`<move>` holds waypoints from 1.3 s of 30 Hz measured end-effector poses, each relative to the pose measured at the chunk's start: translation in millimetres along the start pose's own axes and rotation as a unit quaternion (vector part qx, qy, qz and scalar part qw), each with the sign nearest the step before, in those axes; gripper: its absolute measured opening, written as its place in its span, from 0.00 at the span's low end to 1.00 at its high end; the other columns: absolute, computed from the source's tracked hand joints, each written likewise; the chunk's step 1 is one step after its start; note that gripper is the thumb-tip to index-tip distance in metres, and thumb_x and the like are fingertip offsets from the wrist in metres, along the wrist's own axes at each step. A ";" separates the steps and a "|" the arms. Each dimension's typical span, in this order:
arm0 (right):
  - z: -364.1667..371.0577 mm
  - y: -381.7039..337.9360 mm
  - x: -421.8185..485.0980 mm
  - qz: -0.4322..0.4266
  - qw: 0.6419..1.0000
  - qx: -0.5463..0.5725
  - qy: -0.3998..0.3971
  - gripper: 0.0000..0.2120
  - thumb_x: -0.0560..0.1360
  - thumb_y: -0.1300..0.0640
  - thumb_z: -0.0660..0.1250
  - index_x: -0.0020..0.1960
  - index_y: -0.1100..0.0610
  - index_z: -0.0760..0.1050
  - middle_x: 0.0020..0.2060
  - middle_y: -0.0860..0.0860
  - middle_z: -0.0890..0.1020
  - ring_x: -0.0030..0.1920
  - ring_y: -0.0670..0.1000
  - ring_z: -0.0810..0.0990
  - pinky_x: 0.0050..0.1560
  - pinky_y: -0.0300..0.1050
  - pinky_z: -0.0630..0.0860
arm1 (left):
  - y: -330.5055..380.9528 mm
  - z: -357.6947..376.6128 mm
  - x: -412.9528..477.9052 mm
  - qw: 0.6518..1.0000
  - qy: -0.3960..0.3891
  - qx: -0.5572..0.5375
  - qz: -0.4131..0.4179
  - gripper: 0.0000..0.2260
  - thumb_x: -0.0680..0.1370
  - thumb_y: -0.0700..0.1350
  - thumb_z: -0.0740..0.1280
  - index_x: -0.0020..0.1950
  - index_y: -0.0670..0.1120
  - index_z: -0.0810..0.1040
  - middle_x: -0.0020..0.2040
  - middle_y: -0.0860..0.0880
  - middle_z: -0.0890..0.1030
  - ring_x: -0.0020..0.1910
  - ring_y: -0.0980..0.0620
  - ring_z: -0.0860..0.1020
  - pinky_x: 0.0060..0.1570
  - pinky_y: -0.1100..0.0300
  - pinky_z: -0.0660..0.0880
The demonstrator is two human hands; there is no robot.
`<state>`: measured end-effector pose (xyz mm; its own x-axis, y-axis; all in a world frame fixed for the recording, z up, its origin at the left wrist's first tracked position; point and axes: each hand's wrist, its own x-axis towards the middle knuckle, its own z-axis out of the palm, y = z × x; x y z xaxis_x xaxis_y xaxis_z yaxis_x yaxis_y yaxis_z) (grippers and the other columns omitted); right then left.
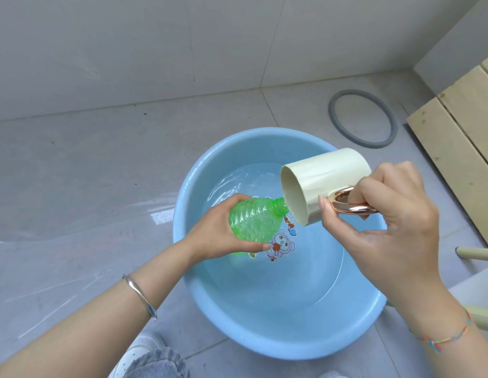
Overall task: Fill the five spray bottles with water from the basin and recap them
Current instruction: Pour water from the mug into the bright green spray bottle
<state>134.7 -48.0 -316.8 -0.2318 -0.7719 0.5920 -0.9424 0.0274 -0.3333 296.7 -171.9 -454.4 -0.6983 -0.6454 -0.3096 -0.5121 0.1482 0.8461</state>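
Note:
A light blue basin (264, 339) holding water sits on the tiled floor, a cartoon sticker on its bottom. Over it my left hand (218, 233) grips a green ribbed bottle (253, 219), uncapped and tilted with its neck pointing up and right. My right hand (387, 219) holds a cream mug (319, 181) by its shiny rose-gold handle, tipped so the rim rests against the bottle's mouth. No other bottles or spray caps are in view.
A grey rubber ring (338, 124) lies on the floor behind the basin. Pale wooden boards (461, 137) run along the right. A cream furniture leg (477, 253) juts in at right. A wet sheen covers the floor at left. My knee and white shoe are at the bottom.

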 end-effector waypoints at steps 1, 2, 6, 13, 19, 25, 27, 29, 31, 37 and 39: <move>0.1 -0.3 0.0 -0.005 1.000 0.002 -0.001 0.16 0.70 0.57 0.70 0.30 0.59 0.67 0.31 0.48 0.64 0.38 0.48 0.59 0.40 0.46 0.60 | 0.3 -0.3 -0.1 1.000 0.001 0.000 0.000 0.35 0.60 0.59 0.82 0.61 0.62 0.70 0.57 0.65 0.76 0.59 0.62 0.74 0.60 0.63 0.70; 0.2 -0.3 0.0 -0.008 1.000 0.003 -0.002 0.16 0.70 0.57 0.70 0.30 0.60 0.67 0.31 0.48 0.64 0.38 0.48 0.59 0.39 0.46 0.61 | -0.1 -0.2 0.1 1.000 0.000 -0.002 0.001 0.34 0.60 0.59 0.82 0.61 0.62 0.70 0.57 0.65 0.76 0.59 0.62 0.74 0.60 0.63 0.71; 0.1 1.7 -1.4 0.024 1.000 0.011 0.001 0.16 0.70 0.56 0.70 0.30 0.60 0.67 0.30 0.48 0.64 0.38 0.49 0.59 0.40 0.42 0.60 | -0.7 0.3 -0.3 1.000 0.000 -0.006 -0.001 0.37 0.60 0.59 0.82 0.65 0.60 0.70 0.59 0.64 0.76 0.61 0.61 0.73 0.62 0.62 0.70; 1.6 38.5 -15.3 0.274 0.953 0.113 0.062 0.18 0.69 0.55 0.72 0.31 0.60 0.64 0.29 0.53 0.67 0.31 0.45 0.64 0.34 0.37 0.61 | -2.0 0.9 1.2 1.000 0.008 -0.027 0.000 0.37 0.60 0.59 0.83 0.64 0.60 0.71 0.59 0.64 0.77 0.60 0.63 0.74 0.61 0.65 0.70; 29.8 71.5 -54.1 0.350 0.933 0.076 -0.041 0.20 0.67 0.54 0.73 0.31 0.61 0.64 0.27 0.51 0.66 0.31 0.51 0.65 0.33 0.42 0.60 | -1.5 0.8 1.5 0.999 0.015 -0.041 -0.001 0.38 0.55 0.67 0.78 0.62 0.60 0.72 0.58 0.64 0.78 0.59 0.64 0.75 0.57 0.66 0.70; 47.1 79.1 -82.8 0.280 0.951 -0.007 -0.133 0.25 0.66 0.64 0.75 0.29 0.50 0.58 0.27 0.47 0.65 0.33 0.53 0.66 0.37 0.47 0.59 | -3.9 1.2 3.0 0.999 0.019 -0.038 0.002 0.38 0.56 0.66 0.79 0.62 0.60 0.72 0.57 0.64 0.78 0.59 0.64 0.75 0.59 0.63 0.71; 49.2 80.7 -88.4 0.274 0.950 -0.016 -0.147 0.26 0.66 0.63 0.75 0.29 0.49 0.58 0.27 0.46 0.65 0.33 0.54 0.66 0.37 0.48 0.60 | -3.1 1.1 2.8 0.999 0.021 -0.039 -0.001 0.39 0.54 0.67 0.78 0.62 0.60 0.72 0.57 0.64 0.78 0.59 0.65 0.75 0.59 0.65 0.71; 50.9 81.0 -92.3 0.270 0.950 -0.022 -0.156 0.26 0.66 0.63 0.75 0.29 0.48 0.57 0.27 0.46 0.65 0.34 0.54 0.67 0.37 0.48 0.61 | -3.0 1.3 3.1 0.999 0.021 -0.040 -0.002 0.40 0.54 0.69 0.77 0.62 0.60 0.72 0.57 0.63 0.78 0.59 0.63 0.75 0.60 0.64 0.71; 53.1 80.8 -94.7 0.264 0.950 -0.024 -0.163 0.27 0.66 0.63 0.75 0.29 0.47 0.57 0.27 0.45 0.64 0.34 0.54 0.67 0.37 0.49 0.63 | -2.4 1.5 2.7 0.999 0.021 -0.040 -0.002 0.41 0.53 0.69 0.76 0.63 0.60 0.71 0.59 0.64 0.77 0.60 0.63 0.74 0.60 0.64 0.70; 59.0 78.0 -98.3 0.264 0.948 -0.010 -0.178 0.28 0.66 0.63 0.75 0.30 0.46 0.56 0.27 0.45 0.65 0.33 0.52 0.66 0.38 0.48 0.62 | -3.8 1.3 3.1 0.999 0.017 -0.040 -0.005 0.40 0.54 0.69 0.77 0.63 0.60 0.72 0.58 0.62 0.78 0.60 0.59 0.76 0.63 0.55 0.73; 59.8 77.0 -99.0 0.272 0.945 0.005 -0.178 0.27 0.66 0.63 0.75 0.29 0.47 0.57 0.27 0.46 0.65 0.33 0.49 0.67 0.37 0.45 0.60 | -3.9 1.2 3.3 0.999 0.018 -0.039 -0.007 0.40 0.54 0.70 0.77 0.63 0.60 0.72 0.59 0.62 0.78 0.61 0.60 0.75 0.64 0.55 0.72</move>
<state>99.5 -7.5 -445.0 -0.5846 -0.8100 0.0456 -0.7039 0.4785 -0.5249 295.7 -173.7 -459.2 -0.6723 -0.6736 -0.3070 -0.4804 0.0816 0.8732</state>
